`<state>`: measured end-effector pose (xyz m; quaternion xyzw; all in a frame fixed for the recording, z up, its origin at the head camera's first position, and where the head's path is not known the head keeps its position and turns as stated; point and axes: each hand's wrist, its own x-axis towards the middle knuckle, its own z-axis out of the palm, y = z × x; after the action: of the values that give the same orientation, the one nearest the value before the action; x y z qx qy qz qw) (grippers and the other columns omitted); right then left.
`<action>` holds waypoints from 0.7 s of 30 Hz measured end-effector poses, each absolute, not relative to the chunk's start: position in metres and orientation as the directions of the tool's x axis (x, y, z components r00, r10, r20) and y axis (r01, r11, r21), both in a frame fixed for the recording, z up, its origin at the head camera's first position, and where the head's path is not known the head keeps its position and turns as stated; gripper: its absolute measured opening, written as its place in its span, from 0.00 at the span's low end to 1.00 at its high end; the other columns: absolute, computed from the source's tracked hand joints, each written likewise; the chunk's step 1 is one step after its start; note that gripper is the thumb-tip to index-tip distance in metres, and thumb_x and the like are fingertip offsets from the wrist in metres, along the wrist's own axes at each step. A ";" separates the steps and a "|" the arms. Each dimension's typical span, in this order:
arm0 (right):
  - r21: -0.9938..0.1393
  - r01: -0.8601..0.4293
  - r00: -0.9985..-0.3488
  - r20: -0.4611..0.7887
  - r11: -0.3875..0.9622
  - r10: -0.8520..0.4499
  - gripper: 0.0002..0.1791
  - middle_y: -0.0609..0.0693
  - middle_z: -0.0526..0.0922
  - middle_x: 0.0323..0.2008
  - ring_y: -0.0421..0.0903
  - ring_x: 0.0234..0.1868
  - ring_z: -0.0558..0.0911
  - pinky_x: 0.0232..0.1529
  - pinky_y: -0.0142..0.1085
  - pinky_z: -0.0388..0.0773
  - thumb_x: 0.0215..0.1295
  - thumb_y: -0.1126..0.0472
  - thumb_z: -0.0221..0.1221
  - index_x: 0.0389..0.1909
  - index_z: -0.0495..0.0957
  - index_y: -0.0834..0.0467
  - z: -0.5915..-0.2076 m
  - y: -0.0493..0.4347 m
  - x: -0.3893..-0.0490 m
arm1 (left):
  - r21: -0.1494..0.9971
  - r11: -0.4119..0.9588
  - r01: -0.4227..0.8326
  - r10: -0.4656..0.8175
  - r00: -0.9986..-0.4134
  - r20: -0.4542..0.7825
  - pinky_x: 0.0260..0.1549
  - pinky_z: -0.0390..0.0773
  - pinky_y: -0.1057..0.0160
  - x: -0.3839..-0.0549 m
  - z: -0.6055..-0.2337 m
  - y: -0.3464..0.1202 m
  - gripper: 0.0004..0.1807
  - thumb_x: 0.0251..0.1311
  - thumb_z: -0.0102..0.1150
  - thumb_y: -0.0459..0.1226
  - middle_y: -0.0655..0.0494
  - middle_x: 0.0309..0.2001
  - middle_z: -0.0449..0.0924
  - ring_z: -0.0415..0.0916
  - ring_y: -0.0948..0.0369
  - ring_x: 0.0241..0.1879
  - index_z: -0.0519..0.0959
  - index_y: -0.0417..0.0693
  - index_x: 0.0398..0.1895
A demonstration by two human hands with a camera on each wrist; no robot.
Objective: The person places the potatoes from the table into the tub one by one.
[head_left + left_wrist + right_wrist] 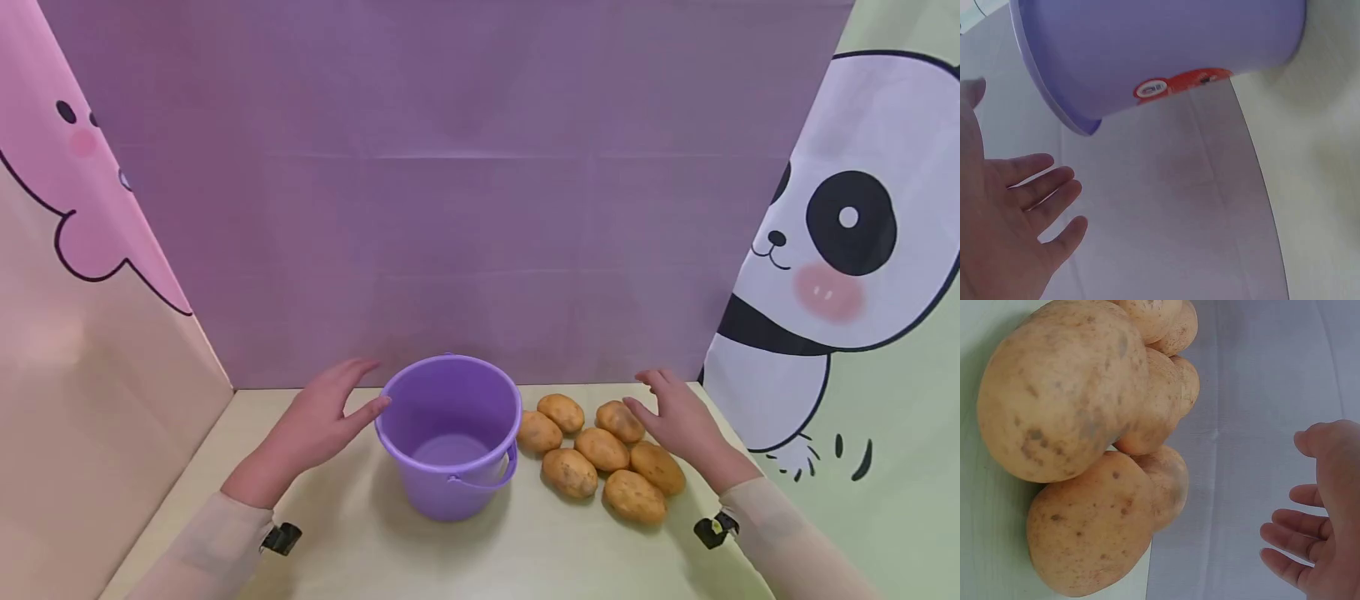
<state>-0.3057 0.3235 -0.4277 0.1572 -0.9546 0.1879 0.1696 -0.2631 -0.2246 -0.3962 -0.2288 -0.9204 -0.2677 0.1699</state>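
Observation:
A purple bucket [450, 492] stands upright on the table, its handle hanging down at the right front; its visible inside is bare. My left hand [322, 417] is held just left of the bucket's rim, fingers extended and apart from it in the left wrist view, where the bucket [1166, 44] shows a red label. Several potatoes [602, 450] lie in a group to the bucket's right. Above the right edge of that group hovers my right hand [682, 421], holding nothing. In the right wrist view its fingers are relaxed and away from the potatoes [1063, 394].
A pale tabletop [450, 567] runs under everything. Behind it rises a purple cloth backdrop [465, 208]. A pink cartoon panel [45, 375] borders the left side and a panda panel [885, 400] the right. Each sleeve has a black wrist clip [281, 538].

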 end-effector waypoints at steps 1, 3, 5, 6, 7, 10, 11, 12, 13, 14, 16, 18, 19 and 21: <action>-0.309 -0.360 -0.895 0.380 0.880 -0.233 0.25 0.66 0.82 0.61 0.67 0.57 0.85 0.57 0.65 0.84 0.81 0.52 0.66 0.65 0.78 0.66 -0.428 0.324 -0.306 | 0.413 0.754 0.511 0.339 -0.841 0.422 0.74 0.68 0.30 -0.262 -0.395 -0.223 0.39 0.79 0.63 0.54 0.38 0.78 0.73 0.67 0.36 0.78 0.71 0.38 0.81; -0.318 -0.351 -0.900 0.374 0.881 -0.224 0.22 0.66 0.82 0.60 0.66 0.55 0.85 0.55 0.64 0.85 0.81 0.52 0.66 0.62 0.79 0.65 -0.427 0.324 -0.305 | 0.414 0.755 0.509 0.359 -0.849 0.388 0.76 0.65 0.30 -0.260 -0.394 -0.219 0.44 0.78 0.63 0.57 0.38 0.80 0.69 0.64 0.36 0.80 0.67 0.37 0.84; -0.325 -0.342 -0.905 0.366 0.882 -0.217 0.21 0.65 0.83 0.59 0.66 0.54 0.86 0.54 0.63 0.86 0.80 0.53 0.66 0.60 0.80 0.64 -0.427 0.325 -0.304 | 0.423 0.751 0.507 0.379 -0.856 0.351 0.77 0.63 0.30 -0.259 -0.393 -0.215 0.50 0.76 0.64 0.60 0.37 0.83 0.64 0.60 0.35 0.82 0.62 0.35 0.86; -0.327 -0.337 -0.908 0.362 0.883 -0.213 0.20 0.64 0.83 0.58 0.66 0.54 0.86 0.54 0.62 0.86 0.80 0.52 0.66 0.59 0.80 0.64 -0.426 0.325 -0.303 | 0.427 0.749 0.506 0.390 -0.859 0.333 0.77 0.62 0.30 -0.259 -0.393 -0.213 0.53 0.75 0.65 0.62 0.36 0.84 0.61 0.58 0.35 0.83 0.60 0.34 0.86; -0.328 -0.329 -0.911 0.357 0.885 -0.206 0.20 0.64 0.84 0.58 0.65 0.54 0.86 0.53 0.62 0.86 0.80 0.52 0.67 0.59 0.80 0.64 -0.425 0.326 -0.301 | 0.433 0.746 0.505 0.400 -0.861 0.315 0.78 0.62 0.30 -0.260 -0.394 -0.210 0.56 0.73 0.65 0.64 0.36 0.86 0.59 0.56 0.35 0.84 0.58 0.34 0.87; -0.327 -0.317 -0.917 0.346 0.890 -0.200 0.21 0.64 0.84 0.56 0.65 0.54 0.86 0.53 0.61 0.87 0.80 0.51 0.67 0.58 0.81 0.64 -0.424 0.330 -0.296 | 0.444 0.737 0.510 0.425 -0.860 0.281 0.78 0.60 0.30 -0.262 -0.396 -0.201 0.62 0.69 0.68 0.66 0.34 0.87 0.52 0.52 0.34 0.85 0.54 0.31 0.87; -0.326 -0.312 -0.919 0.343 0.892 -0.196 0.21 0.63 0.85 0.56 0.64 0.54 0.86 0.52 0.61 0.87 0.80 0.50 0.67 0.58 0.81 0.64 -0.423 0.331 -0.295 | 0.444 0.734 0.513 0.434 -0.858 0.274 0.79 0.60 0.30 -0.262 -0.396 -0.198 0.64 0.68 0.68 0.67 0.33 0.87 0.51 0.51 0.34 0.85 0.53 0.30 0.87; -0.326 -0.310 -0.919 0.344 0.893 -0.193 0.21 0.63 0.85 0.56 0.64 0.53 0.86 0.52 0.60 0.87 0.80 0.50 0.67 0.58 0.81 0.64 -0.423 0.331 -0.295 | 0.446 0.731 0.516 0.441 -0.856 0.268 0.79 0.60 0.30 -0.263 -0.396 -0.196 0.65 0.67 0.69 0.67 0.33 0.88 0.50 0.50 0.34 0.85 0.52 0.29 0.87; -0.326 -0.308 -0.919 0.345 0.894 -0.191 0.21 0.63 0.85 0.55 0.64 0.53 0.86 0.52 0.60 0.87 0.80 0.50 0.67 0.57 0.82 0.64 -0.423 0.332 -0.295 | 0.446 0.728 0.520 0.448 -0.854 0.265 0.79 0.59 0.30 -0.264 -0.397 -0.194 0.66 0.67 0.70 0.67 0.32 0.88 0.49 0.50 0.34 0.86 0.52 0.29 0.87; -0.327 -0.307 -0.920 0.344 0.894 -0.190 0.21 0.62 0.85 0.55 0.63 0.53 0.86 0.51 0.59 0.87 0.80 0.49 0.68 0.57 0.82 0.63 -0.423 0.332 -0.295 | 0.446 0.727 0.522 0.452 -0.853 0.260 0.79 0.58 0.30 -0.264 -0.397 -0.193 0.66 0.67 0.71 0.66 0.32 0.88 0.48 0.49 0.33 0.86 0.51 0.28 0.87; -0.334 -0.309 -0.920 0.342 0.891 -0.191 0.20 0.60 0.85 0.53 0.63 0.52 0.86 0.51 0.58 0.87 0.80 0.50 0.68 0.56 0.82 0.63 -0.424 0.330 -0.297 | 0.443 0.728 0.523 0.459 -0.852 0.253 0.80 0.56 0.31 -0.263 -0.398 -0.191 0.68 0.66 0.71 0.66 0.31 0.88 0.46 0.47 0.33 0.86 0.50 0.28 0.87; -0.338 -0.313 -0.920 0.339 0.888 -0.195 0.20 0.59 0.85 0.53 0.62 0.52 0.86 0.50 0.57 0.87 0.80 0.50 0.68 0.55 0.82 0.62 -0.427 0.329 -0.299 | 0.438 0.729 0.526 0.462 -0.850 0.252 0.81 0.54 0.31 -0.262 -0.400 -0.190 0.69 0.64 0.72 0.67 0.31 0.88 0.45 0.44 0.34 0.87 0.49 0.27 0.87; -0.339 -0.314 -0.921 0.337 0.887 -0.197 0.19 0.59 0.85 0.53 0.61 0.52 0.86 0.50 0.57 0.87 0.80 0.50 0.68 0.55 0.82 0.62 -0.428 0.329 -0.300 | 0.432 0.732 0.527 0.463 -0.850 0.251 0.81 0.53 0.31 -0.262 -0.401 -0.190 0.71 0.64 0.72 0.68 0.32 0.88 0.44 0.43 0.34 0.87 0.49 0.27 0.87; -0.340 -0.313 -0.921 0.336 0.887 -0.196 0.19 0.58 0.85 0.52 0.61 0.52 0.86 0.50 0.56 0.87 0.80 0.50 0.68 0.54 0.83 0.62 -0.430 0.330 -0.300 | 0.417 0.732 0.540 0.474 -0.842 0.258 0.81 0.51 0.30 -0.262 -0.404 -0.187 0.73 0.61 0.72 0.71 0.31 0.89 0.42 0.41 0.34 0.87 0.48 0.26 0.87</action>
<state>-0.3001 0.3300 -0.4304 0.1326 -0.9600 0.1976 0.1475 -0.2623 -0.1871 -0.4036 -0.2731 -0.9280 -0.2443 0.0672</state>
